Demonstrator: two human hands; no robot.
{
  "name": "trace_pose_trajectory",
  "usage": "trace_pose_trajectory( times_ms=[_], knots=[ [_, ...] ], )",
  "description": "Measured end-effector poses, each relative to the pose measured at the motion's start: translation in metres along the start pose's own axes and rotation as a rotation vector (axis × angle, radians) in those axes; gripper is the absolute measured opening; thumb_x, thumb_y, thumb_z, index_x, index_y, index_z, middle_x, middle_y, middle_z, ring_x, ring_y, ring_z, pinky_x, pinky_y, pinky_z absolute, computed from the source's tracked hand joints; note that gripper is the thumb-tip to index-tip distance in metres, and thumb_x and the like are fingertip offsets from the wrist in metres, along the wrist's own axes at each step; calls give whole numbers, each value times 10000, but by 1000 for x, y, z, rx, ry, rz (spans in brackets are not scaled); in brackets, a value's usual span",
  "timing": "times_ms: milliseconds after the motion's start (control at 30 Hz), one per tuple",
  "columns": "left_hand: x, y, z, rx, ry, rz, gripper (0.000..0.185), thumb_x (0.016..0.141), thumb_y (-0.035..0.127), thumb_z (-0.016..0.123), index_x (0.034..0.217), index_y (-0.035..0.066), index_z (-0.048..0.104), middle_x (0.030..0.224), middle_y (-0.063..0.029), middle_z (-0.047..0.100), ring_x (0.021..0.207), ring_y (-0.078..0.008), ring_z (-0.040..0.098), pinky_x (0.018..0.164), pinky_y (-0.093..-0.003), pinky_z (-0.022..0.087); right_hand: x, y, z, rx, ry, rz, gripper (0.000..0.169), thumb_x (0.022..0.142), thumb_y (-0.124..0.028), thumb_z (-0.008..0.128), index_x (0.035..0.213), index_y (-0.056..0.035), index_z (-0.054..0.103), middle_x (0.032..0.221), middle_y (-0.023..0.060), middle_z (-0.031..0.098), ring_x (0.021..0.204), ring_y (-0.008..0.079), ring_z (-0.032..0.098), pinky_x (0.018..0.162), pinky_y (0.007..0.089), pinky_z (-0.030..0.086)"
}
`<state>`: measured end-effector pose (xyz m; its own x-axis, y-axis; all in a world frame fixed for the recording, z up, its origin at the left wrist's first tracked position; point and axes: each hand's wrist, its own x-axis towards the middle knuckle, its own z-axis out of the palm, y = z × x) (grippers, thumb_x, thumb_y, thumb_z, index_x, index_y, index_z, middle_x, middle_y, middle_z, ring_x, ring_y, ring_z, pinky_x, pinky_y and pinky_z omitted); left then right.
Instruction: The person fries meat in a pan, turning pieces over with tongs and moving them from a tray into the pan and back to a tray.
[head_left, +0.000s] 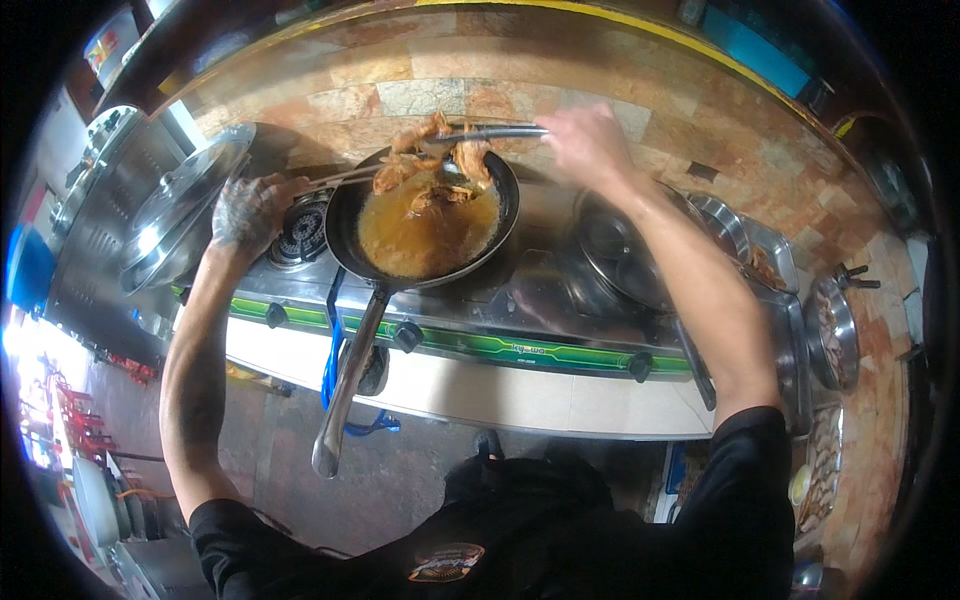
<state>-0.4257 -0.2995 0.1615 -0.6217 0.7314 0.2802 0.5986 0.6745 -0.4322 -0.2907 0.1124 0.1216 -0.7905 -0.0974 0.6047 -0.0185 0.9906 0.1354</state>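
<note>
A dark frying pan (341, 232) of bubbling brown oil or sauce (427, 225) sits on a gas stove (525, 300), its long metal handle (351, 390) pointing towards me. My left hand (251, 208) grips a thin metal utensil (345, 177) that reaches over the pan's left rim. My right hand (589, 146) is shut on the handle of another metal utensil (495, 133), above the pan's far right side. Browned pieces of food (401, 169), apparently fried chicken, are bunched around the utensils' far ends. Another browned piece (439, 196) lies in the liquid. The utensils' exact heads are hidden by the food.
A bare burner (304, 229) is left of the pan. Beyond it leans a large metal lid (187, 184). Under my right forearm stands another pan (622, 255). To the right are a metal tray with browned pieces (769, 255), a bowl of pale meat (832, 330) and another tray (823, 469).
</note>
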Motion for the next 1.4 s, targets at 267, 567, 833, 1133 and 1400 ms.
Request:
trace_pose_trajectory(
  times_ms=[267, 567, 833, 1133, 1400],
  knots=[
    [-14, 19, -19, 33, -33, -8, 301, 909, 180, 562, 1174, 267, 673, 1124, -35, 686, 973, -278, 676, 835, -401, 547, -13, 3, -2, 2, -12, -22, 168, 875, -113, 610, 1014, -132, 702, 875, 75, 712, 858, 224, 675, 835, 413, 404],
    [21, 83, -88, 106, 218, -51, 267, 920, 226, 555, 1156, 262, 676, 1045, -53, 699, 897, -302, 685, 759, -450, 556, -62, 114, -79, -44, 146, 27, 223, 875, -202, 616, 1071, -130, 692, 1021, 76, 706, 954, 249, 642, 812, 419, 404],
    [137, 279, -165, 37, 295, 176, 327, 939, 205, 526, 1248, 258, 619, 950, -86, 667, 873, -304, 660, 754, -433, 537, -214, 280, -198, -302, 124, 179, 279, 910, -224, 588, 1160, -124, 661, 1041, 78, 697, 1003, 247, 636, 854, 423, 404],
    [282, 600, -212, -128, 351, 468, 265, 894, 190, 515, 1110, 173, 669, 950, -65, 702, 848, -240, 687, 685, -367, 547, -427, 429, -227, -615, -6, 539, 266, 897, -180, 578, 1143, -113, 655, 995, 113, 702, 955, 269, 647, 817, 444, 441],
    [253, 664, -202, -163, 64, 556, 258, 919, 219, 532, 1105, 109, 673, 1111, -117, 678, 1049, -281, 651, 827, -400, 524, -510, 432, -146, -484, -520, 712, 346, 956, -93, 434, 1198, -213, 648, 1054, 157, 650, 852, 327, 693, 717, 455, 581]
  ],
)
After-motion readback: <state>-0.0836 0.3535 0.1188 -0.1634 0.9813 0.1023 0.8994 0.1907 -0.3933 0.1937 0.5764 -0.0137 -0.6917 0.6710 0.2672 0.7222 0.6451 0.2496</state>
